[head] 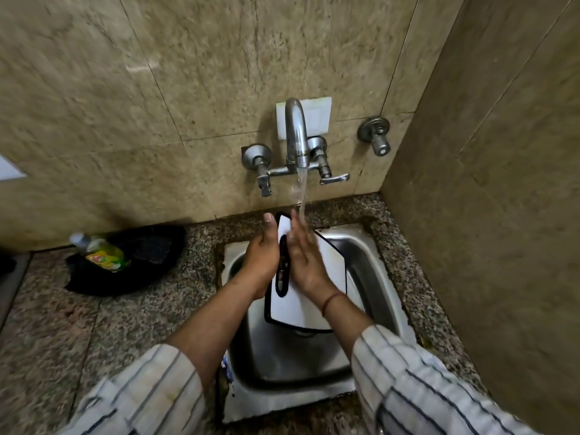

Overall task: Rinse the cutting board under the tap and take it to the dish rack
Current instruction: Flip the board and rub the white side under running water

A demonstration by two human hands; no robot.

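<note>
Beige stone-look tiles (188,73) are covering the back wall and the side wall on the right. A speckled granite desk (141,309) is running along the foot of the wall, with a steel sink (370,262) set into it near the corner.

The cutting board (298,312), white with a black rim and a slotted handle, is being held over the sink, tilted, its far corner raised toward the tap (296,130). The tap is wall-mounted with two lever handles, and water (302,186) is running from its spout onto the upper part of the board and the fingers there.

Striped sleeves (423,387) are pushed back on both forearms.

A black container (150,246) is sitting on the desk to the left of the sink, against the wall.

The left hand (262,255) is gripping the board's left edge, thumb stretched up along it. The right hand (303,262) is lying flat on the board's face, fingers straight and together, in the stream.

A yellow-green bottle (103,254) with a clear cap is lying tilted in the black container. A separate metal valve (375,133) is projecting from the wall to the right of the tap. A red thread (331,301) is circling the right wrist.
</note>
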